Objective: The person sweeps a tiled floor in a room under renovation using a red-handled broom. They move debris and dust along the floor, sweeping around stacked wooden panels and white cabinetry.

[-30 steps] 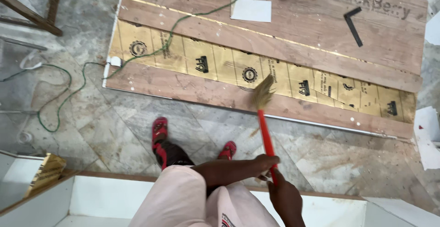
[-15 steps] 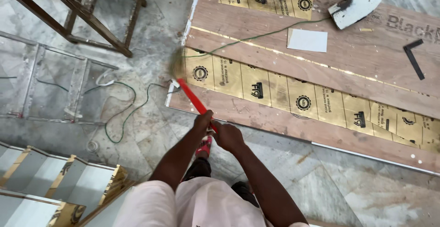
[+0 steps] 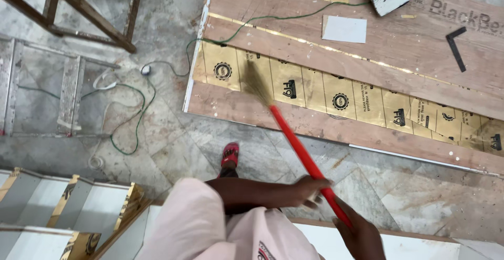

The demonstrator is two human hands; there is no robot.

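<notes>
Right hand (image 3: 362,234) lower on broom (image 3: 294,134), bristles swung right onto plywood (image 3: 325,123)

The left hand (image 3: 310,189) wraps its fingers (image 3: 317,199) around the red broom handle (image 3: 302,152), and the right hand (image 3: 362,236) grips it lower, nearer the person. Beyond the fingers, the straw bristles (image 3: 255,81) rest on the gold-printed sheet (image 3: 336,94) lying among plywood boards (image 3: 315,34). A green wire (image 3: 131,108) trails over the marble floor (image 3: 173,134), left of the fingers.
</notes>
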